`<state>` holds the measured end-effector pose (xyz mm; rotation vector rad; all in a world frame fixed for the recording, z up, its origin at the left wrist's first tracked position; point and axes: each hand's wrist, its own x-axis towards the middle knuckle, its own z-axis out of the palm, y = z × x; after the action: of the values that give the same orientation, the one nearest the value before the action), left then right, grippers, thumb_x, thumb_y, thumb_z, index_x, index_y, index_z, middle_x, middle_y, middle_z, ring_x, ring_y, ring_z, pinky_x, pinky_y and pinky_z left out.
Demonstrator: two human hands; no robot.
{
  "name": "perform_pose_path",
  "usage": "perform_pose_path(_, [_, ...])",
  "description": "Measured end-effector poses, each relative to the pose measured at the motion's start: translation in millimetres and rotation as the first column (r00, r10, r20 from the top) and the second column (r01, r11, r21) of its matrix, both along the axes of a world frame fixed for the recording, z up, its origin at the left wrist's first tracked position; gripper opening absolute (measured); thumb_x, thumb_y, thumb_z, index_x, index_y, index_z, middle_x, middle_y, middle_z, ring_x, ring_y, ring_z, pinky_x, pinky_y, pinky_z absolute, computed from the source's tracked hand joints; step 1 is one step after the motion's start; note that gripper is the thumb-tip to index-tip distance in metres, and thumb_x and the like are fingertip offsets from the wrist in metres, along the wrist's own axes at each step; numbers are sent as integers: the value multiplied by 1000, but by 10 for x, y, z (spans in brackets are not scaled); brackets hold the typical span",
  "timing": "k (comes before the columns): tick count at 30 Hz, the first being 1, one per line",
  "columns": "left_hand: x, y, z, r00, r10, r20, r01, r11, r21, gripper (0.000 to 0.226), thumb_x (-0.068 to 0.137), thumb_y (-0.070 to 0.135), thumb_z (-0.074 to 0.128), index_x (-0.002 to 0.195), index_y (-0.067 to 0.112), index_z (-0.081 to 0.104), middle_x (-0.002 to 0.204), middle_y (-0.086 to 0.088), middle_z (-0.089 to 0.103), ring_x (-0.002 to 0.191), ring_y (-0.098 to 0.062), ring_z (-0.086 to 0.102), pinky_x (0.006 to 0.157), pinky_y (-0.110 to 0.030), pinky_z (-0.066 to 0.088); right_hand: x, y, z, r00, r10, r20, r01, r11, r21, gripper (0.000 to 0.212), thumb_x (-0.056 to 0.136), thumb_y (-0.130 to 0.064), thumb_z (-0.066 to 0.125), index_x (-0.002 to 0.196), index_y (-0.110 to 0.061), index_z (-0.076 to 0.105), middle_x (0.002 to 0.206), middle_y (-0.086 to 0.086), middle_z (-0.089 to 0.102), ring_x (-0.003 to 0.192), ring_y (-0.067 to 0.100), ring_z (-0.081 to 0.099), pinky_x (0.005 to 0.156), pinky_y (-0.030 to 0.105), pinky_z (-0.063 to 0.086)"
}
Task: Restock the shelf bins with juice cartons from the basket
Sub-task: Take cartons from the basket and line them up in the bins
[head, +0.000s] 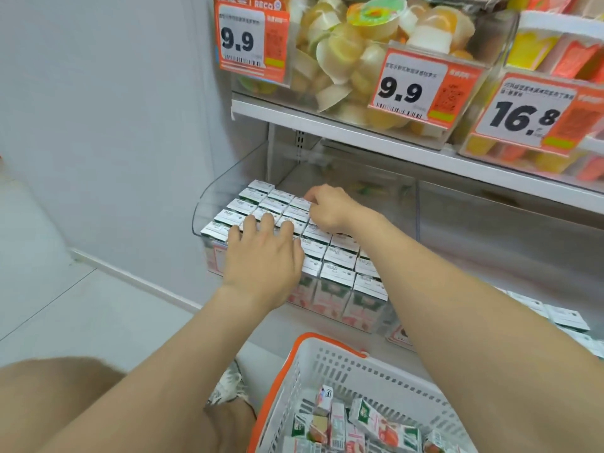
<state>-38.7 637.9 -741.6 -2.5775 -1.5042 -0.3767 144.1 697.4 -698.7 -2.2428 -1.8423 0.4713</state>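
While both hands are busy over the clear shelf bin (209, 197) at the centre of the frame, the juice cartons (336, 256) inside it stand upright in tight rows with their white tops showing, and some open space seems to remain behind them, toward the bin's upper right. The left hand (264, 253) lies flat on the carton tops near the left end of the bin, fingers straight and spread, pressing down rather than holding anything. The right hand (327, 207) sits just beyond it at the rear rows, fingers bent down onto a carton top. Its fingertips are hidden, so I cannot tell whether it pinches that carton or only nudges it. At the lower centre of the frame the white basket (343, 371) with its orange rim holds more loose cartons (376, 420) lying at odd angles, so the restocking looks well along but unfinished. The likeliest trouble is at the rear edge of the block. Cartons there appear to have nothing behind them, and a push from the right hand could tip one backward and loosen its row. Uneven pressure from the flat left hand could cant a carton and lift its neighbour. Forcing another carton into rows this snug might dent a corner or shift the bin on its shelf.
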Motion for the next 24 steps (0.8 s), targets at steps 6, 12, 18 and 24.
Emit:
perform_pose_path(6, [25,-177,53,986,1,164,-23,991,133,28,100,37,50,105,10,59,109,-17,59,101,-38,53,81,-49,45,-198,-496,100,1000,21,4,-21,965,262,40,98,-4,44,136,0,55,131,22,60,123,40,55,98,41,47])
perform_pose_path(12, [-3,-795,103,956,3,292,33,992,-119,17,93,33,53,89,19,46,83,-7,62,76,-35,56,60,-39,45,-440,-1847,-177,993,118,-29,-68,736,673,23,85,-18,46,87,-16,69,82,0,69,78,23,63,69,39,50])
perform_pose_path(18, [94,-1213,-579,806,-571,-157,200,512,-835,20,98,36,59,109,21,66,102,3,62,104,-27,65,90,-43,57,-204,-2604,-1193,907,307,288,-309,950,-39,20,87,-18,46,83,-16,66,75,4,67,67,32,62,62,38,52])
perform_pose_path(24, [182,-1315,-1555,796,-543,-267,133,587,-798,18,102,3,46,90,9,58,92,-12,57,73,-26,48,66,-39,41,77,-2866,-2267,963,255,90,-202,900,-385,23,89,-4,49,95,-6,71,89,18,69,78,37,66,69,48,61])
